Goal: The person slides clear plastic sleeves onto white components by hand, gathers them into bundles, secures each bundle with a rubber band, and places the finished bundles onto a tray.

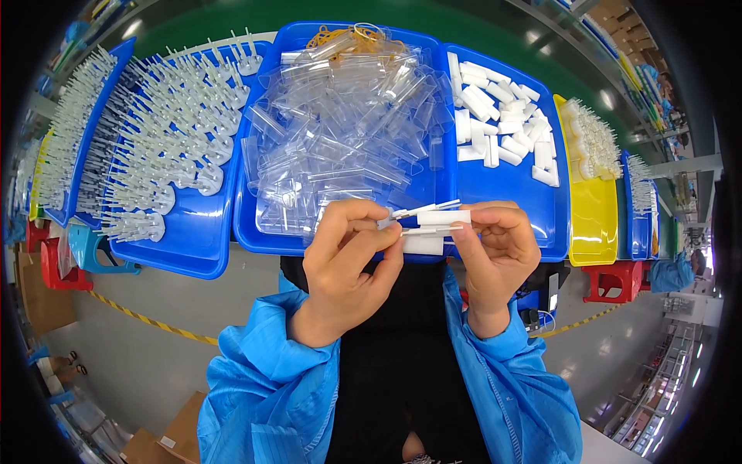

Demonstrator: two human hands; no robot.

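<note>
In front of the trays, my left hand [348, 267] pinches the left ends of several thin white rods [423, 209] between thumb and fingers. From the other side my right hand [498, 255] grips the right end of a small white block [442, 219], which lies between the rods. Below it shows a second white block [423, 246], just under the lower rods; whether it is held too I cannot tell. Something small and clear or pale sits at my left fingertips, too small to name.
A blue tray [442, 182] holds clear plastic sleeves [332, 139] and yellow rubber bands [328, 37]. To its right, white blocks [502, 116] lie in another blue tray [495, 205]. At left, a blue tray [205, 247] carries pale pronged pieces [178, 116]. A yellow tray [593, 224] stands farther right.
</note>
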